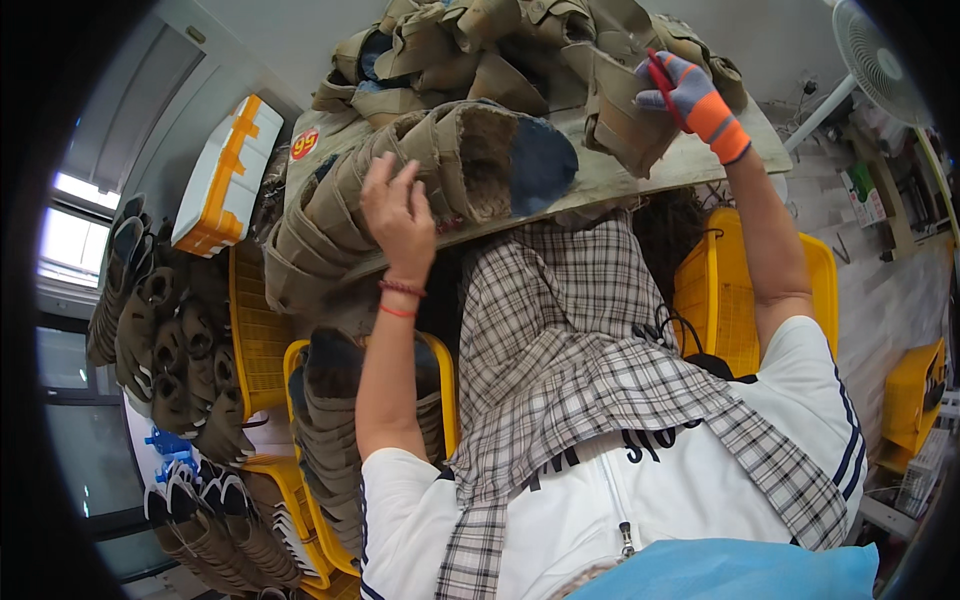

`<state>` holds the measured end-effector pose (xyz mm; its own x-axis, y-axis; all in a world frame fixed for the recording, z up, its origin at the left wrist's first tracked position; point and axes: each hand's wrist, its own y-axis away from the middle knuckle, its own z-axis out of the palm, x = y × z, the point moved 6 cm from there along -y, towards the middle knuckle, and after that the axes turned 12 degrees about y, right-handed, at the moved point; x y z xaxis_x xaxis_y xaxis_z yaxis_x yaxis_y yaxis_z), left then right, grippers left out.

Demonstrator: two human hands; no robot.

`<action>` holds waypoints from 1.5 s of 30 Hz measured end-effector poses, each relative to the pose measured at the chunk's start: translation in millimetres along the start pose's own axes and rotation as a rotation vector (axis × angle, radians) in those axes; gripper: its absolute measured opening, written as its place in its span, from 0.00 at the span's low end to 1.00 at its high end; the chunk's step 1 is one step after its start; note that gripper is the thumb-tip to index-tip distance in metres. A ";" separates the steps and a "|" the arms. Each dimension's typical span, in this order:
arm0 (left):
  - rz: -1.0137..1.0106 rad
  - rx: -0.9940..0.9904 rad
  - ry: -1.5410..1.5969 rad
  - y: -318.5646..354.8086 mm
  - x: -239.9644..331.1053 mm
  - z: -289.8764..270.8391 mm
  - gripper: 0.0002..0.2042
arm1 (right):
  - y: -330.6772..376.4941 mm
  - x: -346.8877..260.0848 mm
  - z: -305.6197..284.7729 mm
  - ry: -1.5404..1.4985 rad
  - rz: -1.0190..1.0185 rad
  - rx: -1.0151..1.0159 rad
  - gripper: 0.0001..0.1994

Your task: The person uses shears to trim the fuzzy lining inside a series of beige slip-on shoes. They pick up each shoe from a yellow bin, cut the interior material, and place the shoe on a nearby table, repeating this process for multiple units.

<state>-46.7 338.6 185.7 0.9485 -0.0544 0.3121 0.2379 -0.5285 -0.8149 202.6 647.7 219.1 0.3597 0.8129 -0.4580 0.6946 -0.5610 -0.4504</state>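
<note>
Fingers of left hand (400,210) spread on tan boot upper (440,170); gloved right hand (690,95) gripping red pen (662,85).

Bright window (62,240) left, white fan (880,60) right.

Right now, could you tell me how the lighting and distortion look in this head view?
Head view: strong fisheye bending, with black corners and a curved table edge; the window at left is blown out white; the left hand, gloved right hand and tan shoe uppers are evenly lit and fairly sharp.
</note>
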 end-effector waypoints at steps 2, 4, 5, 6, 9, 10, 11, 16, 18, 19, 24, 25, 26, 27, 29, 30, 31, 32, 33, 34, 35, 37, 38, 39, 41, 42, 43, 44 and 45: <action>-0.204 -0.116 0.445 21.5 29.3 14.6 0.16 | 14.3 -28.6 -14.9 -0.138 0.023 0.015 0.26; -0.372 -0.231 0.800 39.4 70.0 30.3 0.19 | 31.0 -70.7 -10.9 -0.273 0.092 -0.022 0.25; -0.515 -0.219 1.029 50.3 87.9 34.6 0.20 | 39.9 -91.1 -2.2 -0.343 0.131 -0.046 0.25; -0.658 -0.203 1.268 60.5 103.2 42.3 0.21 | 48.5 -106.5 9.7 -0.342 0.193 -0.098 0.24; -0.825 -0.035 1.420 85.5 103.5 37.2 0.19 | 80.9 -155.9 46.9 -0.488 0.153 -0.123 0.16; -0.888 0.016 1.454 97.7 96.8 32.9 0.19 | 91.4 -171.6 58.4 -0.583 0.247 -0.223 0.15; -0.906 0.035 1.493 111.4 86.9 29.1 0.18 | 99.6 -178.9 76.6 -0.761 0.386 -0.312 0.14; -1.412 0.180 1.697 196.3 37.5 -15.7 0.19 | 128.7 -224.8 130.0 -1.095 0.476 -0.556 0.17; -1.710 0.292 1.851 252.5 11.5 -28.7 0.18 | 130.1 -208.2 151.2 -0.876 0.372 -0.511 0.17; -1.691 0.303 1.817 266.0 3.7 -32.6 0.19 | 129.5 -194.0 158.2 -0.495 0.105 -0.315 0.17; -1.829 0.550 1.761 327.5 -13.9 -40.6 0.20 | 164.8 -180.5 190.0 0.139 -0.091 -0.585 0.22; -1.819 0.533 1.726 330.6 -16.2 -37.0 0.20 | 168.7 -180.6 192.8 0.197 -0.215 -0.568 0.21; -1.808 0.518 1.690 334.0 -15.9 -35.8 0.19 | 173.4 -182.7 195.4 0.251 -0.340 -0.549 0.20; -1.750 0.513 1.678 329.3 -14.9 -34.2 0.20 | 177.2 -182.3 196.6 0.299 -0.376 -0.552 0.18; -1.821 0.467 1.586 328.5 -13.8 -34.5 0.20 | 180.6 -185.2 197.9 0.370 -0.470 -0.510 0.16; -1.856 0.433 1.538 330.2 -13.8 -33.9 0.21 | 182.7 -185.7 197.4 0.405 -0.510 -0.486 0.16; -1.779 0.443 1.612 328.7 -13.8 -39.4 0.21 | 184.4 -187.4 196.8 0.405 -0.514 -0.504 0.15; -1.843 0.407 1.676 329.2 -12.4 -47.3 0.20 | 185.6 -189.1 196.6 0.405 -0.534 -0.467 0.16; -1.870 0.406 1.575 329.0 -12.3 -52.5 0.20 | 187.3 -190.9 198.1 0.401 -0.559 -0.428 0.16; -1.895 0.403 1.474 331.5 -12.7 -56.1 0.19 | 188.8 -193.0 199.4 0.397 -0.582 -0.387 0.16; -1.885 0.386 1.424 336.3 -14.2 -56.3 0.19 | 189.2 -193.9 203.1 0.399 -0.580 -0.391 0.16; -1.853 0.343 1.334 338.3 -19.7 -54.9 0.20 | 182.7 -200.4 207.9 0.411 -0.575 -0.391 0.16; -1.859 0.375 1.355 338.7 -19.9 -52.9 0.20 | 180.0 -204.6 208.8 0.430 -0.585 -0.402 0.17; -1.864 0.409 1.379 334.5 -17.7 -48.7 0.21 | 176.9 -208.3 209.2 0.451 -0.596 -0.413 0.17; -1.863 0.412 1.403 324.8 -14.0 -44.0 0.21 | 174.9 -212.3 213.4 0.503 -0.608 -0.432 0.18; -1.857 0.389 1.402 320.4 -10.4 -44.0 0.22 | 173.8 -212.3 217.8 0.532 -0.614 -0.441 0.17; -1.851 0.366 1.401 318.2 -8.4 -43.4 0.22 | 173.0 -211.8 221.4 0.561 -0.620 -0.450 0.17; -1.874 0.397 1.443 319.6 -8.9 -42.1 0.22 | 172.9 -210.8 224.8 0.606 -0.633 -0.472 0.16; -1.895 0.429 1.483 321.7 -11.0 -42.2 0.22 | 173.1 -210.0 228.3 0.650 -0.647 -0.491 0.15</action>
<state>10.6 133.5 -59.3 -0.8808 -0.3314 0.3380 0.4729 -0.5842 0.6595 105.1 344.2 62.4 -0.0067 0.9450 0.3270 0.9992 0.0189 -0.0342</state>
